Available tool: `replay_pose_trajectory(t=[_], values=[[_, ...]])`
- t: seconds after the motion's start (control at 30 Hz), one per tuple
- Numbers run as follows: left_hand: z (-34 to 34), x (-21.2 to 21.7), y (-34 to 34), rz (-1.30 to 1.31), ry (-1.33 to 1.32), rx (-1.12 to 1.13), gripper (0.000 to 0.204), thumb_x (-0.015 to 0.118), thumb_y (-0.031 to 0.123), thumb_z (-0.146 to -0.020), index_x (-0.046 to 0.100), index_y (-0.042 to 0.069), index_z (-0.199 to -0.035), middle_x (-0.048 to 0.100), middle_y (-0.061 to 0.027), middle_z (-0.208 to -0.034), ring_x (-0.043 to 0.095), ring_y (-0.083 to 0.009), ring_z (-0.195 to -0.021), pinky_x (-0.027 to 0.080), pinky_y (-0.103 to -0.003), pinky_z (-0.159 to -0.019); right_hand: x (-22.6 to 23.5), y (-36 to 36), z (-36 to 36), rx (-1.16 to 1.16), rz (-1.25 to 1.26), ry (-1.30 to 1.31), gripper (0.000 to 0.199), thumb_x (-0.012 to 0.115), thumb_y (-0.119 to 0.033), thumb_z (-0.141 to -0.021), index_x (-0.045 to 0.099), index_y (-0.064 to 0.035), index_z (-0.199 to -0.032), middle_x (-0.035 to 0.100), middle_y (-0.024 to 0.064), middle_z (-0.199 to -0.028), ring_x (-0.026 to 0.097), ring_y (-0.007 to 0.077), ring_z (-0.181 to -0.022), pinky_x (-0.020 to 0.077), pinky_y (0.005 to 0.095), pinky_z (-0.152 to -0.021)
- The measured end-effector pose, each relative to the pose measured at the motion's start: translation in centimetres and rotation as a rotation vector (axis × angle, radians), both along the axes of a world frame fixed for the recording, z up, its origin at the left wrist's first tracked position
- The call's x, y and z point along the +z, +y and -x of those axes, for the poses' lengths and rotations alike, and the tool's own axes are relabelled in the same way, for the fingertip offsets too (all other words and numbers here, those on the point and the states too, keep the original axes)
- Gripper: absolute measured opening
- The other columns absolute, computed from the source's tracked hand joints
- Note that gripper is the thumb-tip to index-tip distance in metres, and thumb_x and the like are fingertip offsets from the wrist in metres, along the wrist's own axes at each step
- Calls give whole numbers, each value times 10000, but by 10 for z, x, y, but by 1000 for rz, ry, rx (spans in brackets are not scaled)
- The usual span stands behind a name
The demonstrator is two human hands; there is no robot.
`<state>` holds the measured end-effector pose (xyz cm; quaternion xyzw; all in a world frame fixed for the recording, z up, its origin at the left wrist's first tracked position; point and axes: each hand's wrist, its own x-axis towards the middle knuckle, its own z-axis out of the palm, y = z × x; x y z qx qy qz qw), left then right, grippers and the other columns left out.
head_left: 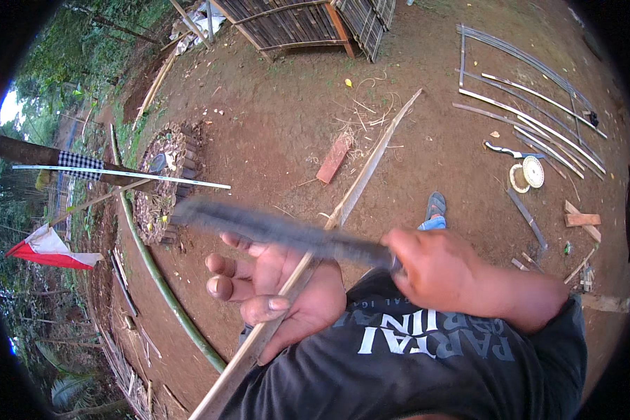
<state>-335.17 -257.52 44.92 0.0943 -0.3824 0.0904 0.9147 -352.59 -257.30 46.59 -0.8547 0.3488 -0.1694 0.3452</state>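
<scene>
A long, pale split-bamboo strip [378,160] slants from the lower edge up and away to the right. My left hand [304,283] is turned palm up beneath it, thumb pressed on the strip and the other fingers half curled. In my right hand [437,269] is the handle of a machete, fingers wrapped round it. The machete's dark blade [259,227], smeared by motion, points left and crosses over the strip just beyond my left palm. A thin sliver curls up from the strip near the blade.
Beyond the strip lie a reddish block [334,158] and loose shavings [357,126]. At right are a handsaw [511,150], a spool [533,172] and several bamboo strips [525,115]. A green bamboo pole [150,262] and a red-and-white flag [56,250] stand out at left.
</scene>
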Motion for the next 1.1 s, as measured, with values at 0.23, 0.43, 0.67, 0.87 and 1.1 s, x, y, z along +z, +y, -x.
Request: replay_pose_trajectory(t=[0.23, 0.43, 0.67, 0.87, 1.1], values=[[-6, -6, -1, -90, -109, -4, 622, 311, 625, -959, 576, 107, -741, 467, -126, -1352, 353, -323, -1344, 199, -554, -1137, -47, -31, 8, -236, -26, 188, 226, 594, -93, -788, 489, -28, -977, 644, 233, -819, 641, 428, -807, 511, 518, -713], [-30, 5, 1, -69, -143, 10, 577, 387, 644, -928, 608, 116, -861, 499, -112, -1292, 411, -296, -1299, 251, -570, -1090, -49, -27, -3, -183, 27, 87, 241, 611, -84, -769, 487, -20, -965, 636, 211, -800, 639, 417, -777, 513, 498, -674], [-49, 36, 30, -82, -219, 71, 345, 597, 378, -934, 557, 99, -1132, 524, 12, -890, 503, -172, -858, 386, -379, -815, -66, -39, -6, -169, 25, -6, 276, 641, -101, -772, 525, -51, -1018, 642, 188, -797, 641, 408, -756, 516, 482, -664], [-48, 42, 29, -119, -148, -27, 171, 593, 270, -946, 571, 111, -1006, 444, 39, -727, 459, -131, -717, 365, -352, -806, -34, -39, -26, 60, 10, -46, 241, 614, -91, -773, 531, -36, -993, 641, 194, -782, 650, 392, -742, 520, 482, -659], [-42, 42, 22, -153, -154, -21, 166, 614, 274, -931, 563, 122, -973, 454, 48, -712, 446, -124, -676, 360, -349, -833, -97, -94, 10, -209, 35, 143, 178, 545, -107, -819, 524, -33, -980, 650, 214, -784, 650, 422, -775, 525, 525, -688]])
